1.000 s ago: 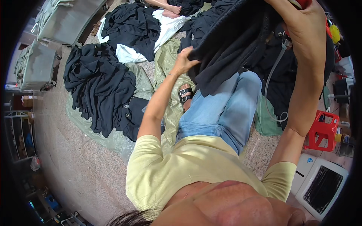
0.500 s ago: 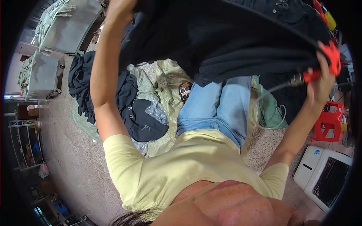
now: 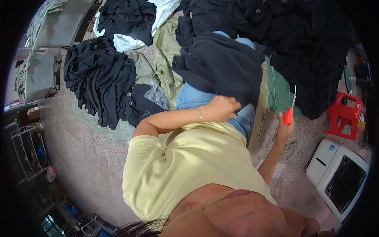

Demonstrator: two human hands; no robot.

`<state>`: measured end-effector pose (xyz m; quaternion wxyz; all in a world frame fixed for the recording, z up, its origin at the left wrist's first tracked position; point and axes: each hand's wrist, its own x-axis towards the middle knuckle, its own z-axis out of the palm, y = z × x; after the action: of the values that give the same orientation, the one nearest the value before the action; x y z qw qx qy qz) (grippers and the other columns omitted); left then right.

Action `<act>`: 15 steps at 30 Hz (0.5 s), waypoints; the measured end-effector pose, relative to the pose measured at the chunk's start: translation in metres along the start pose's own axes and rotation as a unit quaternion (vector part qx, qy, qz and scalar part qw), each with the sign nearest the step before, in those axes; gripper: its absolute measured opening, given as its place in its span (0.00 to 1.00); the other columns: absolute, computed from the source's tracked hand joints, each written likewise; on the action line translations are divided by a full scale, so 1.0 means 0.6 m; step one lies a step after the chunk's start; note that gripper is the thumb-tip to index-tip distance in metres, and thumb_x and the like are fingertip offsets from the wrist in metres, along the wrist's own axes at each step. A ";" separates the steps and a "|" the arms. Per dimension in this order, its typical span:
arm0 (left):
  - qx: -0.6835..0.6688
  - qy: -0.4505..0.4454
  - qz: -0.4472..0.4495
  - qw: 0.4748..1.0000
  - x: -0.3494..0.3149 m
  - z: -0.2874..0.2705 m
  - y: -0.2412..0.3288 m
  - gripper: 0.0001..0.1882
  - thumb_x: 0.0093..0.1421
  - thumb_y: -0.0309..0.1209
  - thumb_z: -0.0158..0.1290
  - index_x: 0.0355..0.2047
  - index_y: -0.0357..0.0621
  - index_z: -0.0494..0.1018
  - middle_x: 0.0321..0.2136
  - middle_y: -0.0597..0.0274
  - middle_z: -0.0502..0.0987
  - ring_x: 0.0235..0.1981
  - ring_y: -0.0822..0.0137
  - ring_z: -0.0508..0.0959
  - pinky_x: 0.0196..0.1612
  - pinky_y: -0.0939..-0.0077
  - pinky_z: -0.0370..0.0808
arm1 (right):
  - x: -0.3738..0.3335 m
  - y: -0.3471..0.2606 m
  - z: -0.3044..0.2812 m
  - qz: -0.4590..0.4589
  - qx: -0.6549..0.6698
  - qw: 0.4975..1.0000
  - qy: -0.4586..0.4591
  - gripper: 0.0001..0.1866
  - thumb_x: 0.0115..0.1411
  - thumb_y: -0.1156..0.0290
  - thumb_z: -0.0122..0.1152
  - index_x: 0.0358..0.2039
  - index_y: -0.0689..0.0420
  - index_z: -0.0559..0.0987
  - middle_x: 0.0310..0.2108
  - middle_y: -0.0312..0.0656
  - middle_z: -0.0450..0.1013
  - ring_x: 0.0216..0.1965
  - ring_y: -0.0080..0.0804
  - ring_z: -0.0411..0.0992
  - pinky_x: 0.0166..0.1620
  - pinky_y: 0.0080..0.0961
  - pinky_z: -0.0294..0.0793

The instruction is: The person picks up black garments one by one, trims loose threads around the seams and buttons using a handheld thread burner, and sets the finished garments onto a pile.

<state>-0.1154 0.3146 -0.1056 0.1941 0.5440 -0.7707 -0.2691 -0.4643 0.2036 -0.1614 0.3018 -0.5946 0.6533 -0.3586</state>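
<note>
A dark knit garment lies spread across my lap, over my blue jeans. My left hand is just in front of its near edge, above my waist, with the fingers curled; whether anything is in them is hidden. Off to the right, my right hand grips a red air blow gun, whose thin, slightly bent metal nozzle points up and away from me. The nozzle stands apart from the garment on my lap.
Dark garments are heaped at left, far left and right, on plastic sheets and bags. A red stool and a white appliance stand on the right. Grey wheeled carts line the far left.
The dark garment, held up and stretched between my hands before, now rests on my lap. My left hand has come down to my waist; my right hand has lowered and moved inward with the blow gun.
</note>
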 end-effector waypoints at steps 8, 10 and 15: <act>-0.207 0.356 -0.419 0.809 -0.159 -0.001 -0.235 0.20 0.64 0.45 0.59 0.38 0.37 0.77 0.28 0.58 0.81 0.29 0.69 0.81 0.34 0.72 0.76 | -0.003 -0.205 0.163 -0.038 0.032 0.993 -0.107 0.27 0.56 0.65 0.76 0.52 0.62 0.77 0.39 0.39 0.76 0.36 0.25 0.75 0.44 0.25 0.76; -0.429 0.235 -0.619 0.614 -0.183 0.011 -0.289 0.26 0.64 0.52 0.56 0.43 0.38 0.77 0.40 0.56 0.82 0.41 0.61 0.81 0.47 0.68 0.75 | 0.018 -0.205 0.196 -0.009 0.002 0.994 -0.107 0.31 0.54 0.62 0.78 0.54 0.61 0.75 0.41 0.40 0.76 0.35 0.28 0.75 0.45 0.26 0.76; -0.770 0.238 -0.400 0.435 -0.143 0.065 -0.369 0.23 0.63 0.48 0.58 0.47 0.41 0.77 0.43 0.56 0.81 0.43 0.56 0.80 0.52 0.65 0.76 | 0.035 -0.232 0.230 -0.060 -0.010 0.986 -0.156 0.29 0.54 0.67 0.75 0.55 0.59 0.75 0.40 0.41 0.75 0.37 0.28 0.74 0.45 0.28 0.76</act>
<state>0.0530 0.3452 -0.2751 0.5794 0.4600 0.1360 -0.6589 -0.2755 0.1625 -0.1229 0.3719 -0.6843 0.5653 -0.2719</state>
